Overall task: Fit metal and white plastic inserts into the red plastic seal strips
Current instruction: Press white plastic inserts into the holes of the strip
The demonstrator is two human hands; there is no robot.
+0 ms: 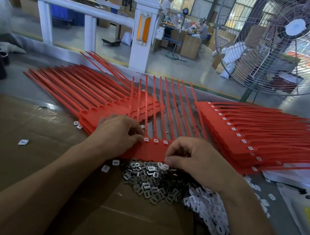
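Observation:
A red seal strip comb (154,150) lies in front of me with its tails pointing away; three of its sockets show white inserts (155,141). My left hand (118,134) rests on its left end, fingertips pressing at the leftmost visible socket. My right hand (200,159) hovers over the comb's right end, fingers curled, pinching a small white insert (166,158) at the fingertips. A pile of metal inserts (147,182) lies just below the comb, with white plastic inserts (210,211) heaped to its right.
A stack of red strips with open sockets (85,95) fans out at the left, and a stack with white inserts fitted (247,134) at the right. Stray white inserts (23,142) dot the brown cardboard. A large fan (291,45) stands beyond the table, a white railing (141,35) behind.

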